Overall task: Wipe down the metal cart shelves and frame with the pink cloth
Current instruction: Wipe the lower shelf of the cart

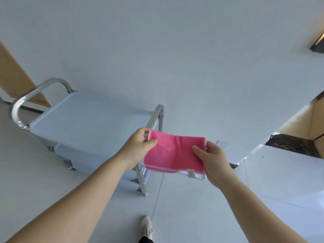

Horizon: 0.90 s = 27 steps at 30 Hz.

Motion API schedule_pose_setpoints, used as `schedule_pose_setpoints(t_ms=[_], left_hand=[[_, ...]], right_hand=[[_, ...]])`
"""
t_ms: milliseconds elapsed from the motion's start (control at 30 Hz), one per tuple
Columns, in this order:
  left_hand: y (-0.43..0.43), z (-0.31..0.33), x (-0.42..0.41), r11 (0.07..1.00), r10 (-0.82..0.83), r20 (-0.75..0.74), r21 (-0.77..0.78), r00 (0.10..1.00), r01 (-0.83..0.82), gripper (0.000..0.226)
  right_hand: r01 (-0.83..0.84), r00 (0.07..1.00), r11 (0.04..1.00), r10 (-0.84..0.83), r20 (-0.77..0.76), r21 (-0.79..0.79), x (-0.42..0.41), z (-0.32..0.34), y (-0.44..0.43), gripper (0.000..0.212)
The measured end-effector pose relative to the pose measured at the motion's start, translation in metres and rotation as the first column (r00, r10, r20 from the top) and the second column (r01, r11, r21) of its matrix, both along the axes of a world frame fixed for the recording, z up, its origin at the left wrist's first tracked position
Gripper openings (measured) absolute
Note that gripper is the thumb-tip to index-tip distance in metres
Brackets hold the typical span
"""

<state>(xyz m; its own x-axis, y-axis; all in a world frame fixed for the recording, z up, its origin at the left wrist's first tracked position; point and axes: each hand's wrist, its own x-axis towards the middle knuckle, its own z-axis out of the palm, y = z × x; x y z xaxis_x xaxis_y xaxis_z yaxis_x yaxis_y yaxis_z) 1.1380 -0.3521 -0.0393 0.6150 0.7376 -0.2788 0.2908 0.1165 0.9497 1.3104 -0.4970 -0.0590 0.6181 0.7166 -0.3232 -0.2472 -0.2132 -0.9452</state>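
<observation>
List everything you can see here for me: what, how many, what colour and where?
cart: one, silver metal, left of centre, by the wall
handles: two, silver, one at each end of the cart
cloth: one, pink, folded, held up in front of the cart's near corner
label: one, white, on the cloth's lower edge
wood panel: one, tan, far left
floor: pale tiles, below
shoe: one, off-white, bottom centre on the floor
left hand: one, pinches the cloth's left edge
right hand: one, pinches the cloth's right edge
</observation>
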Motion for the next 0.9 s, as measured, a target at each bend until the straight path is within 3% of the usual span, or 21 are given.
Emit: schedule_pose_setpoints(t_ms=[267, 467, 567, 800, 900], left_hand=[[-0.027, -0.031, -0.09, 0.997, 0.07, -0.075, -0.008, 0.995, -0.071, 0.034], [0.001, -0.06, -0.156, 0.995, 0.08, -0.127, -0.051, 0.989, -0.088, 0.021], [0.032, -0.085, -0.191, 0.993, 0.116, -0.215, 0.005, 0.97, -0.118, 0.015], [0.104, -0.149, -0.279, 0.998, -0.038, -0.438, 0.034, 0.898, 0.059, 0.02], [0.128, -0.174, -0.309, 0.995, -0.099, -0.46, -0.036, 0.883, 0.093, 0.025]], right_hand=[[-0.065, 0.997, 0.99, 0.07, 0.041, -0.124, -0.065, -0.041, -0.013, 0.018], [-0.099, 0.994, 0.986, 0.103, 0.022, -0.133, -0.126, -0.064, 0.019, 0.02], [-0.099, 0.995, 0.98, 0.103, 0.011, -0.171, -0.165, -0.078, 0.047, 0.021], [-0.072, 0.997, 0.914, 0.073, -0.012, -0.399, -0.275, -0.133, 0.107, 0.025], [-0.075, 0.997, 0.88, 0.072, -0.026, -0.47, -0.313, -0.159, 0.124, 0.027]])
